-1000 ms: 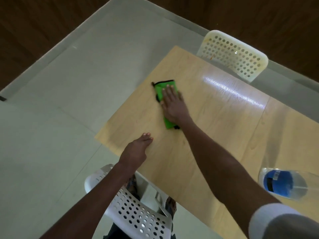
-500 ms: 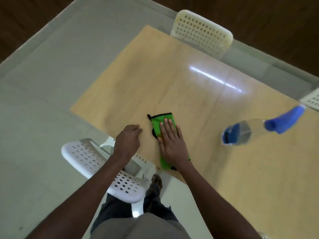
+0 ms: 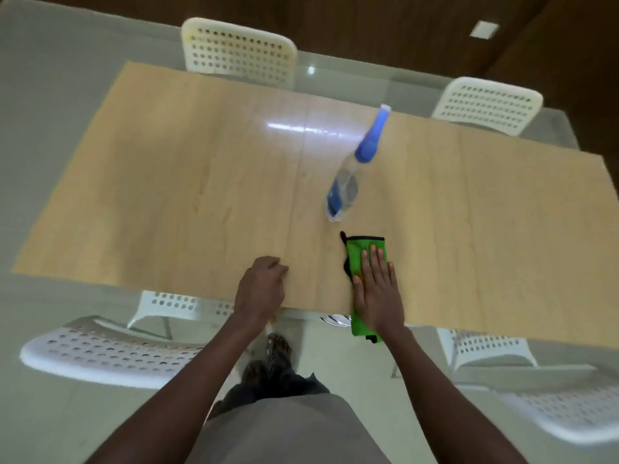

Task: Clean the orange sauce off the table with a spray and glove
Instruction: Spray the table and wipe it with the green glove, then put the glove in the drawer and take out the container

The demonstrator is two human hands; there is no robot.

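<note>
Both arms are bare, no sleeves showing, and the hands (image 3: pixel 378 289) are gloveless. Grey top (image 3: pixel 288 430), dark shorts or trousers (image 3: pixel 278 383) below (too blurry to tell), sandals (image 3: pixel 279 346) maybe.

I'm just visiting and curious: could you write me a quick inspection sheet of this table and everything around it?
Surface: light wooden table top, glossy; no orange sauce that I can make out.
Job's things: green cleaning glove with black trim flat at the near edge, its end overhanging; clear spray bottle with blue nozzle just beyond it.
Clutter: nothing seen.
Hands: right hand presses flat on the glove; left hand rests on the table with curled fingers, holding nothing.
Cables: nothing seen.
Surroundings: white perforated plastic chairs on both sides, pale floor, dark wooden wall.
</note>
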